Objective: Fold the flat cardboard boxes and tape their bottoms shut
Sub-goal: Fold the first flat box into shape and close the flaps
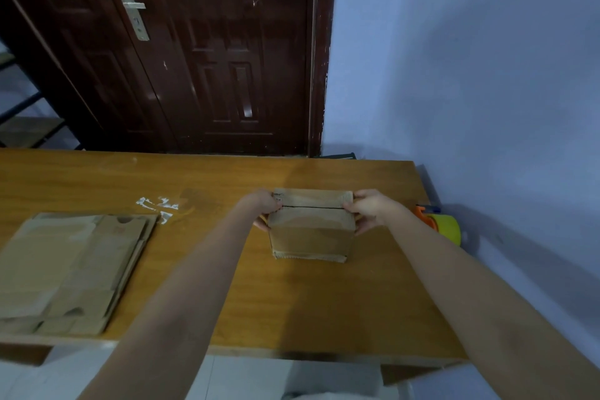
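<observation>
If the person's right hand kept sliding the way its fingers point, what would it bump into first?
The right hand points leftward and already grips the cardboard box, so it meets that box first, then probably the left hand on the far side.

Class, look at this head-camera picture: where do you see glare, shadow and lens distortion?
Head view: glare streaks the dark door; the tape roll throws a soft shadow on the blue wall; wide-angle distortion bows the table edge and stretches the forearms; dim bluish light softens the box held by the left hand and right hand.
</observation>
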`<state>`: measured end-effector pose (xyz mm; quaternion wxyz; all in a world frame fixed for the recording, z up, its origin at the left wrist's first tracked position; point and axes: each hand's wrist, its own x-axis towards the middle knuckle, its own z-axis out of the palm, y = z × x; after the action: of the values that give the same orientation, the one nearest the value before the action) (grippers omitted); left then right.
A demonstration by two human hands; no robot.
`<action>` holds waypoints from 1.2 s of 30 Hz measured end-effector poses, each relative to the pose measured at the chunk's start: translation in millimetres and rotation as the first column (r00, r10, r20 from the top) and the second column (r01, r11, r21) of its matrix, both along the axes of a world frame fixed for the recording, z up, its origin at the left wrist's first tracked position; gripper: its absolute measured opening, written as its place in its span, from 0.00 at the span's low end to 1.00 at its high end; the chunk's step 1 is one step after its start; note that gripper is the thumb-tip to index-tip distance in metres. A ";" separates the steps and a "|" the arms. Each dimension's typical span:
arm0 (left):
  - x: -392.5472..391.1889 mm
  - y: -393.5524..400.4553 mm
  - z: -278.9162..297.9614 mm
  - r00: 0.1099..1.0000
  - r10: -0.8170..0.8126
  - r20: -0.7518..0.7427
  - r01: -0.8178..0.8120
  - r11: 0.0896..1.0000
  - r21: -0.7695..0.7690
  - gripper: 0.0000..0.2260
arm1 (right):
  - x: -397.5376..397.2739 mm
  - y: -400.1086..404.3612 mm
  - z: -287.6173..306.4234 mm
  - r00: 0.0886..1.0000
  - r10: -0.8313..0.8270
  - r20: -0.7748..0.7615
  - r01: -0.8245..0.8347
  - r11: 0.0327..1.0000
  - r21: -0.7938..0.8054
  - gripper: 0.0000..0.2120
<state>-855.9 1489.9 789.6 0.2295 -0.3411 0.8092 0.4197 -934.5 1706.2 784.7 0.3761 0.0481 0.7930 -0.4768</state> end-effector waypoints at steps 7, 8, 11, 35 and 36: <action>12.0 -2.1 -9.9 0.984 -0.073 -0.165 0.067 0.997 -0.043 0.28 | 6.7 6.6 -14.1 0.947 0.108 -0.302 -0.090 0.993 0.071 0.27; 14.3 -2.0 -11.9 0.979 -0.095 -0.181 0.087 0.995 -0.051 0.29 | 7.1 6.6 -14.6 0.914 0.147 -0.377 -0.121 0.988 0.092 0.28; 20.5 -5.4 -19.8 0.967 -0.083 -0.240 0.065 0.995 -0.079 0.28 | 11.7 7.9 -10.9 0.833 0.171 -0.527 -0.147 0.985 0.086 0.30; 10.9 21.9 -29.2 0.963 0.096 -0.250 -0.154 0.963 -0.222 0.30 | 18.4 -19.0 -4.3 0.952 -0.047 -0.303 0.105 0.978 0.179 0.27; 11.3 21.1 -29.4 0.964 0.098 -0.248 -0.151 0.967 -0.203 0.29 | 17.2 -19.9 -2.3 0.962 -0.096 -0.256 0.138 0.978 0.155 0.28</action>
<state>-844.6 1511.0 760.2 0.0654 -0.3625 0.8491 0.3787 -917.4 1686.3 782.4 0.2399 0.0674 0.8675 -0.4306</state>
